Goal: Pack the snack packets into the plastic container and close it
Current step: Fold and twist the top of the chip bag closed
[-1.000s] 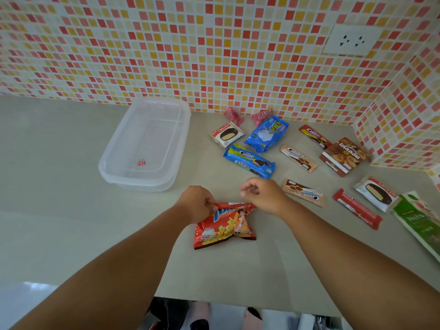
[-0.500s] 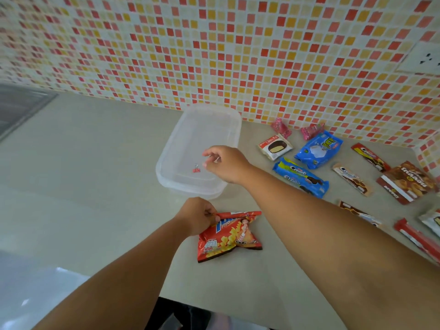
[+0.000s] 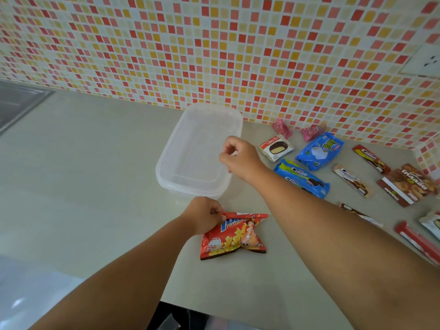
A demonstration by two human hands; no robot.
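Left hand [image 3: 204, 214] fingers pinch the red crinkled potato-snack packet [image 3: 232, 235] just before the clear rectangular plastic container [image 3: 166, 163]; right hand [image 3: 240, 157], fingers curled together, grips its nearer right rim.

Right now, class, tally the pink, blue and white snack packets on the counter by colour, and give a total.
Pink packets: 2
Blue packets: 2
White packets: 2, one cut off at the picture's right edge
Total: 6
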